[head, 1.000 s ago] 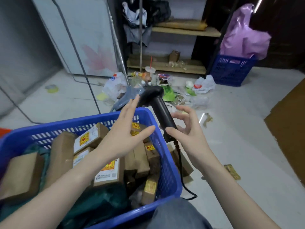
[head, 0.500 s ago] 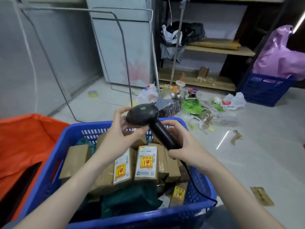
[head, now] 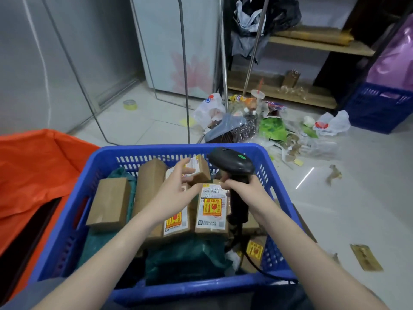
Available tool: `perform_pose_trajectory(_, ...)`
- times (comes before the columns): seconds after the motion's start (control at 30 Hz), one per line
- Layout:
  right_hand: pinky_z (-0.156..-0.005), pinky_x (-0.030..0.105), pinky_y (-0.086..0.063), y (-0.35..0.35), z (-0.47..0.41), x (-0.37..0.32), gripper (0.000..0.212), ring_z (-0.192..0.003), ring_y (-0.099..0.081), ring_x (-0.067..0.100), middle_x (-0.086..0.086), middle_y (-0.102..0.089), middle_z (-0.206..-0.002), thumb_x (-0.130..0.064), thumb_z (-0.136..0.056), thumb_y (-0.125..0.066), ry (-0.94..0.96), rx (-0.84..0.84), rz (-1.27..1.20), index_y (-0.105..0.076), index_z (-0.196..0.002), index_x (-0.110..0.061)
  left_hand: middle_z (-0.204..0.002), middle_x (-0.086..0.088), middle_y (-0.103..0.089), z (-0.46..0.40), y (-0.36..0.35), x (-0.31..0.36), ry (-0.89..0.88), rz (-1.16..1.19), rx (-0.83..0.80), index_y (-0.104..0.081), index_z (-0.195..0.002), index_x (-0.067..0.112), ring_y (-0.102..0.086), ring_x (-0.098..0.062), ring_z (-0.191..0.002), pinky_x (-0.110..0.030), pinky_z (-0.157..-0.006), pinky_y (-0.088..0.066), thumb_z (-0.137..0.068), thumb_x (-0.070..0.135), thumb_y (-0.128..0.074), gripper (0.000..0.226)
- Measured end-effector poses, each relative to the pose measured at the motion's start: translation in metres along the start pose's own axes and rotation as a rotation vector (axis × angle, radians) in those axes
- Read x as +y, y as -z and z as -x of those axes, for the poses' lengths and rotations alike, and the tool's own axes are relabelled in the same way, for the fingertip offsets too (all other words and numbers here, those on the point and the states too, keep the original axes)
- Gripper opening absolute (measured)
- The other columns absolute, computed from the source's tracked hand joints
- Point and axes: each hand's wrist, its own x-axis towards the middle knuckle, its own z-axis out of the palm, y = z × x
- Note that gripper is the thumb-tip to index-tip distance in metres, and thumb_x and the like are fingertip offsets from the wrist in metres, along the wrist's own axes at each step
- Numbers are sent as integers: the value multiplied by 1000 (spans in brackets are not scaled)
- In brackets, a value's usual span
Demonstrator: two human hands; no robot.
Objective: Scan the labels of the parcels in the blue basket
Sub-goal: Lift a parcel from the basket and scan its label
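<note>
The blue basket point(head: 105, 153) stands right in front of me, filled with several brown cardboard parcels and dark green bags. My left hand point(head: 176, 189) grips a small brown parcel point(head: 200, 170) with a white label, lifted above the others. My right hand point(head: 244, 189) is closed around the handle of a black barcode scanner point(head: 232, 163), whose head with a green light sits just right of the small parcel. Below the hands lies a labelled parcel point(head: 211, 209) with a yellow-and-red fragile sticker. The scanner cable point(head: 257, 265) runs down over the basket's near right corner.
An orange sack point(head: 38, 166) lies open to the left of the basket. A litter pile point(head: 257, 124) with plastic bags covers the floor beyond. A second blue basket point(head: 377, 108) with a pink bag stands far right by wooden shelves. Cardboard scraps point(head: 365, 257) lie on the right floor.
My left hand left the scanner head and took hold of a small parcel. The scanner moved right and down over the basket, held by the right hand alone. The view shifted left.
</note>
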Motion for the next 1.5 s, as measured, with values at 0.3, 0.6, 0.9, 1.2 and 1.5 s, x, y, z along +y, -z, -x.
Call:
perform_pose_trajectory(0.3,-93,47,-52,-1,-30,36,12,-101,-66,27,10,-72,-107,-10,-76,-68,-184,-6,-100,-74,-82,-19,-140,-2,-47,-26,-26,-48,142,-229,-219,-35,-138,17,-44,-5,-111,-12,-78,-36,-94,27,-52,49)
perform_pose_trajectory(0.6,-96,49,-50,2,-43,35,23,-104,-64,28,10,-70,-107,-13,-76,-68,-297,-5,-113,-69,-100,-13,-118,6,-56,-39,-35,-65,313,-42,-351,-23,-142,21,-59,-4,-96,-17,-76,-47,-96,27,-44,51)
perform_pose_trajectory(0.9,-86,42,-53,7,-43,12,17,-105,-64,30,10,-70,-107,-5,-75,-67,-104,24,-269,-71,-90,-13,-120,15,-50,-38,-24,-39,161,128,-93,-18,-146,26,-54,13,-85,-1,-60,-44,-94,19,-50,61)
perform_pose_trajectory(1.2,-104,46,-45,8,-43,-11,51,-113,-66,30,18,-70,-119,-8,-71,-65,29,-128,-487,-62,-120,2,-144,5,-32,-29,3,-22,25,172,246,-13,-147,31,-48,-8,-122,-8,-65,-48,-78,23,-74,92)
perform_pose_trajectory(1.5,-98,36,-50,12,-23,-30,38,-112,-67,28,14,-71,-120,-4,-83,-53,93,-213,-650,-57,-120,1,-109,6,-68,-30,24,-5,87,283,133,-35,-141,32,-68,-2,-89,-8,-61,-51,-82,35,-66,68)
